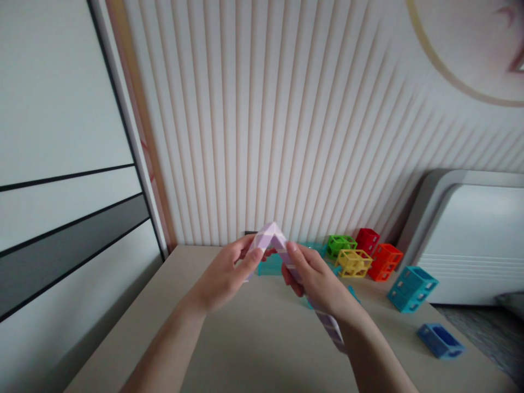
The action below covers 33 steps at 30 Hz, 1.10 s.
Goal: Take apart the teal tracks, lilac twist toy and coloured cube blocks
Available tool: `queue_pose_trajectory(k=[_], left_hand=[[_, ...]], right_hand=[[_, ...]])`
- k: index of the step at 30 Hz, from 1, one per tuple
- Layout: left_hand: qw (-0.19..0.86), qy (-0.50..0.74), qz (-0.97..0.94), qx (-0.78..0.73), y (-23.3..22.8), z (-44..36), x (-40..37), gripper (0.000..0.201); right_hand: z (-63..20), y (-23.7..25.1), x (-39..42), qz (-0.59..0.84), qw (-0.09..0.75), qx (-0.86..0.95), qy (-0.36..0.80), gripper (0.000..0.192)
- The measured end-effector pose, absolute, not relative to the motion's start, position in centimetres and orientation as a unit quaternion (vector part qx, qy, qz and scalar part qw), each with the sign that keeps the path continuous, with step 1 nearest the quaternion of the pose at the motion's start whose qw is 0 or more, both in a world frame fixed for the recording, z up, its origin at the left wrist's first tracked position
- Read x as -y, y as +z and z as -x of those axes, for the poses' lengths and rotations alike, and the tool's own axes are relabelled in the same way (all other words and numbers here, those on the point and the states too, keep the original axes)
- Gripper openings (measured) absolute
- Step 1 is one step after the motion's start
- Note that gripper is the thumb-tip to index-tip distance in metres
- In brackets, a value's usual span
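Both hands grip a lilac-and-white segmented plastic twist puzzle [273, 236] above the beige tabletop [245, 349]: left hand [223, 275] pinching its bent peak, right hand [317, 278] closed around the trailing strip, coloured lattice blocks [354, 262] behind.

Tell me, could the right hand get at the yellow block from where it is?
Probably yes: the yellow block sits just beyond the right hand with nothing between, but that hand grips the purple twist toy.
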<state>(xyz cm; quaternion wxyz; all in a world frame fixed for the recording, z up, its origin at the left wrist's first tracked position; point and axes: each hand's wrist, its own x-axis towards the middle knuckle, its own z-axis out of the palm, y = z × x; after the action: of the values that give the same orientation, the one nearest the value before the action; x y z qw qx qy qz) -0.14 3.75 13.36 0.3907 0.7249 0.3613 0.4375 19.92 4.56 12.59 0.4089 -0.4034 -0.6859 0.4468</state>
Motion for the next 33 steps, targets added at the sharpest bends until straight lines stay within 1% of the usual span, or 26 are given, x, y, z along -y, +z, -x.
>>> queue_pose_trajectory(k=[2, 4, 7, 10, 13, 15, 18, 22, 29, 31, 33], left_hand=[[0.399, 0.434, -0.702, -0.399, 13.1, 0.4, -4.0, 0.048], [0.380, 0.437, -0.690, -0.435, 12.6, 0.2, -4.1, 0.044], [0.327, 0.475, -0.682, -0.450, 12.4, -0.1, -4.3, 0.032], [0.269, 0.532, -0.655, -0.464, 12.4, 0.0, -4.7, 0.030], [0.222, 0.552, -0.646, -0.478, 12.4, 0.2, -5.1, 0.029], [0.195, 0.551, -0.653, -0.481, 12.3, 0.3, -5.2, 0.028], [0.177, 0.542, -0.671, -0.473, 12.0, 0.3, -5.4, 0.025], [0.198, 0.539, -0.685, -0.448, 11.8, 0.3, -5.4, 0.024], [0.238, 0.577, -0.671, -0.399, 12.0, 0.4, -5.0, 0.023], [0.261, 0.587, -0.663, -0.384, 12.2, 0.3, -4.6, 0.022], [0.297, 0.609, -0.649, -0.347, 12.3, 0.0, -4.3, 0.023]], right_hand=[[-19.7, 12.5, -4.2, 0.390, 0.354, 0.735, 0.428, 0.049], [-19.5, 12.3, -3.9, 0.386, 0.325, 0.764, 0.401, 0.045], [-19.4, 12.2, -3.9, 0.394, 0.315, 0.785, 0.360, 0.040], [-19.6, 12.2, -4.2, 0.420, 0.320, 0.801, 0.282, 0.029], [-19.7, 12.2, -4.5, 0.457, 0.325, 0.805, 0.191, 0.016], [-19.7, 12.1, -4.5, 0.469, 0.319, 0.809, 0.153, 0.017], [-19.6, 12.3, -4.1, 0.467, 0.302, 0.821, 0.131, 0.022], [-20.2, 12.8, -3.8, 0.448, 0.283, 0.835, 0.148, 0.027], [-21.2, 13.4, -3.6, 0.412, 0.283, 0.834, 0.232, 0.031], [-21.2, 13.6, -3.4, 0.395, 0.282, 0.826, 0.288, 0.034], [-21.2, 13.7, -3.2, 0.348, 0.268, 0.811, 0.386, 0.039]])
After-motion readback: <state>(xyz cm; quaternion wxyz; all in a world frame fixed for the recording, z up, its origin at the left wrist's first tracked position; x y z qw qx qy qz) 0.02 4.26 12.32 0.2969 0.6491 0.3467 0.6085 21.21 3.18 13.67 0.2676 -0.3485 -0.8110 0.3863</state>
